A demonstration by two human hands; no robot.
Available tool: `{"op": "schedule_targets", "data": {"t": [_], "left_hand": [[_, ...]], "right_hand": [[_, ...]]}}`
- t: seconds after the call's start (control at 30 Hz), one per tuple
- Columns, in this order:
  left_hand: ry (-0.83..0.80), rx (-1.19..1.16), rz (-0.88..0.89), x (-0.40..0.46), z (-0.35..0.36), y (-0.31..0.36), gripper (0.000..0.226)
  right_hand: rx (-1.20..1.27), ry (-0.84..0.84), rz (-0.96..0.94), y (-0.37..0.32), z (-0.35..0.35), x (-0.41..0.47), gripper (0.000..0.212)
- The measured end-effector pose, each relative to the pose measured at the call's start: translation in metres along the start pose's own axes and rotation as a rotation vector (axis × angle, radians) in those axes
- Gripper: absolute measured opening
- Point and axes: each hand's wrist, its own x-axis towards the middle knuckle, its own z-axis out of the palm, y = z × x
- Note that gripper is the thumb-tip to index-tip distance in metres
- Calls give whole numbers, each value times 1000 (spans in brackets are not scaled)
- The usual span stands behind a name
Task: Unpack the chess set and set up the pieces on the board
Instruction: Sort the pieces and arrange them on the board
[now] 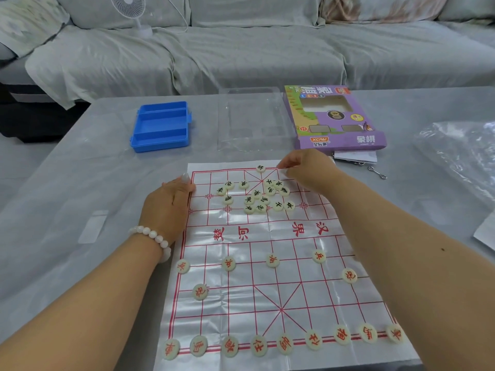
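Observation:
The plastic board [267,277] with red lines lies flat on the table. Red-lettered pieces stand along its near edge [259,345], with several more in the rows ahead of them, such as one at mid-board [272,260]. Black-lettered pieces lie in a loose heap [257,195] on the far half. One black piece [260,168] sits alone on the far edge line. My right hand [305,168] reaches to that line just right of it, fingertips pinched together on a mostly hidden black piece. My left hand [168,202] rests on the board's left edge.
A blue plastic case [160,124] lies open at the far left. Beside it are a clear plastic tray [251,119] and the purple chess box [334,116], with paper and small metal hooks [377,172] below it. Crumpled plastic wrap [458,153] lies at the right. A sofa stands behind the table.

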Motion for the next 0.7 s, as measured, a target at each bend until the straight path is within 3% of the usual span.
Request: {"op": "schedule_targets", "data": {"t": [0.13, 0.3, 0.53, 0.7], "left_hand": [[-19, -49, 21, -1, -1, -2, 70], [-44, 25, 63, 0, -1, -2, 77], [-49, 45, 55, 0, 0, -3, 77], [-44, 48, 72, 1, 1, -4, 75]], "right_hand": [[3, -21, -15, -2, 2, 3, 20], [11, -30, -37, -9, 2, 1, 18], [-151, 30, 39, -25, 19, 6, 30], [-113, 91, 63, -21, 20, 9, 17]]}}
